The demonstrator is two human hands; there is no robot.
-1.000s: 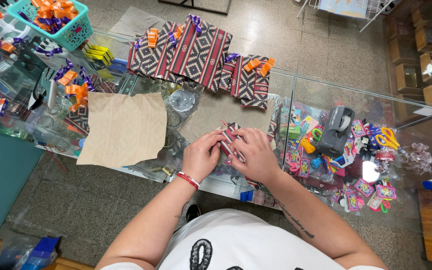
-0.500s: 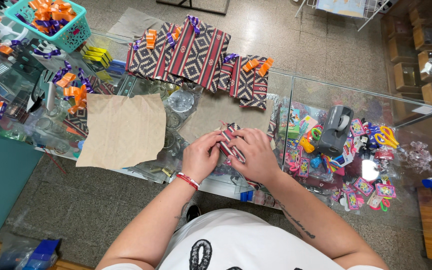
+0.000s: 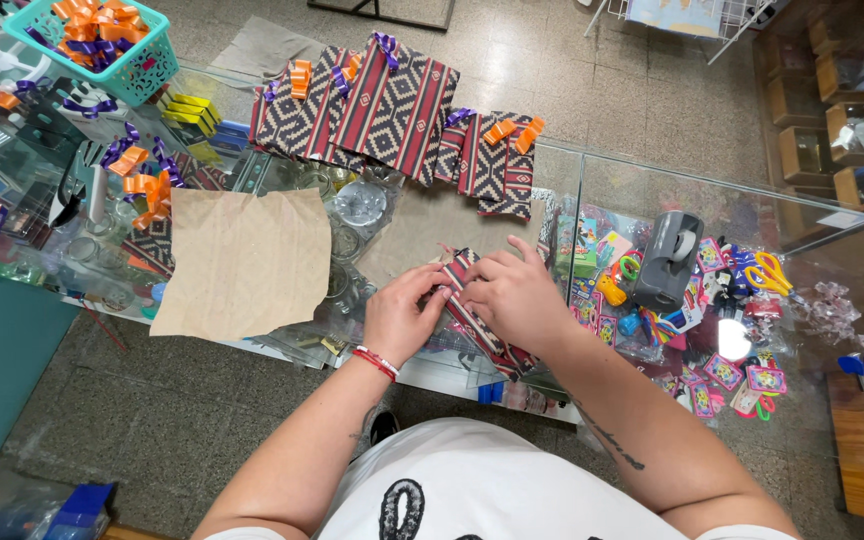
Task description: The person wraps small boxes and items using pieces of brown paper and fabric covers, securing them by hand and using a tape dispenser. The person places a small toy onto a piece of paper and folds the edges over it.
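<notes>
patterned strip (image 3: 482, 330) on glass counter (image 3: 432, 225), pinched between left hand (image 3: 404, 315) and right hand (image 3: 517, 295), both grasping it

- Both hands, left hand (image 3: 402, 318) and right hand (image 3: 517, 295), meet on a folded bag (image 3: 477, 322) at the near edge of the counter (image 3: 422, 225).
- A paper sheet (image 3: 244, 260) lies to their left.
- A row of finished bags (image 3: 382, 110) lies behind.
- A basket (image 3: 92, 45) sits far left.
- A tape dispenser (image 3: 670, 258) stands to the right.
</notes>
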